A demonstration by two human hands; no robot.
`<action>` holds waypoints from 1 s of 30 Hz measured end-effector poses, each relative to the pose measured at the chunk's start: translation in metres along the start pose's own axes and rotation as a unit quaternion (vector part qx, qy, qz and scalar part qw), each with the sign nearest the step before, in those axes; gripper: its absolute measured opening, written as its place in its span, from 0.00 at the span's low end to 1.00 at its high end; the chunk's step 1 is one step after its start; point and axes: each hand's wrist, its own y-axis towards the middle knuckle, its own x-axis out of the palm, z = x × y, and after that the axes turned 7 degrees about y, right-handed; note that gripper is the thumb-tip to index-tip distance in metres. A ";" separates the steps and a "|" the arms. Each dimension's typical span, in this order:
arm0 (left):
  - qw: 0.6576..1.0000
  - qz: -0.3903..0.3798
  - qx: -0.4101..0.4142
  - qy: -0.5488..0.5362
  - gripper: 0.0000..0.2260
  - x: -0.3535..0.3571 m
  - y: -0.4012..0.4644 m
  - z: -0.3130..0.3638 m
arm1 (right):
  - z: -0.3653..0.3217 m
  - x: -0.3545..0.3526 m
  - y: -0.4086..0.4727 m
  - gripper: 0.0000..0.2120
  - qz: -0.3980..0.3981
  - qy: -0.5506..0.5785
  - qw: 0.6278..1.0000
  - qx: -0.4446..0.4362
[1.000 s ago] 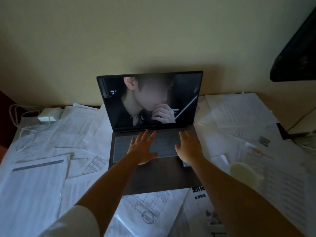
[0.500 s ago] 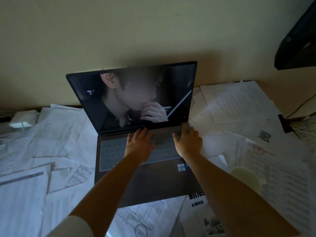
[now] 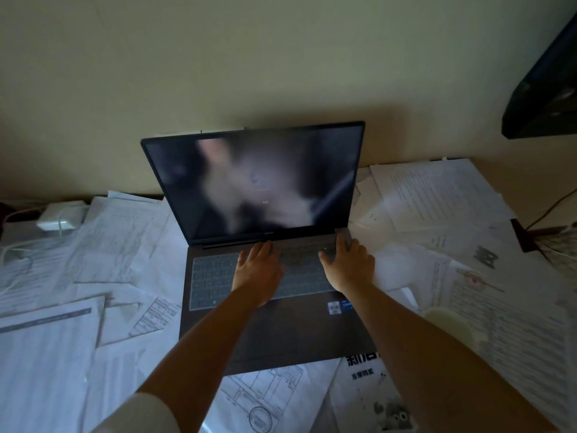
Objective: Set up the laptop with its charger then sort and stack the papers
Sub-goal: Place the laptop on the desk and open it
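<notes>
A dark laptop [image 3: 281,335] stands open in the middle of the desk, its screen [image 3: 256,182] dark with a blurred reflection. My left hand [image 3: 257,271] lies flat on the middle of the keyboard, fingers apart. My right hand [image 3: 348,265] rests flat at the keyboard's upper right corner, with fingertips near the hinge. A white charger brick [image 3: 61,217] with its white cable [image 3: 15,245] lies at the far left, apart from the laptop. Loose white papers [image 3: 437,195] cover the desk on all sides.
The wall stands right behind the laptop. A dark object [image 3: 543,98] juts in at the upper right. A pale round cup [image 3: 449,326] stands on the papers to the right of my right forearm. A dark cable [image 3: 549,210] runs at the far right.
Both hands have slid up the keyboard toward the hinge, the right one to the upper right corner. The view has shifted, and the screen's reflection is now blurred.
</notes>
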 end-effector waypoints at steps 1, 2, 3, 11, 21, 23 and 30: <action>1.000 -0.004 0.001 -0.001 0.22 -0.001 -0.001 -0.002 | 0.000 -0.002 -0.001 0.34 0.004 0.003 1.000 0.001; 1.000 -0.006 0.000 -0.002 0.22 -0.001 -0.002 -0.004 | -0.001 -0.004 -0.003 0.34 0.012 0.004 1.000 0.002; 1.000 -0.006 -0.002 -0.003 0.22 -0.002 -0.004 -0.006 | -0.002 -0.007 -0.006 0.33 0.020 0.004 1.000 0.001; 0.997 -0.029 -0.062 -0.028 0.20 -0.025 -0.077 0.001 | -0.017 -0.021 -0.068 0.27 -0.006 -0.001 0.995 -0.099; 0.972 0.040 -0.216 -0.082 0.09 -0.038 -0.190 0.033 | -0.021 -0.037 -0.156 0.23 -0.044 0.052 0.970 -0.235; 0.968 0.042 -0.231 -0.089 0.12 -0.041 -0.206 0.037 | -0.023 -0.038 -0.171 0.24 -0.038 0.049 0.964 -0.259; 0.968 0.028 -0.238 -0.071 0.16 -0.052 -0.244 0.018 | -0.050 -0.042 -0.206 0.27 -0.049 0.037 0.956 -0.287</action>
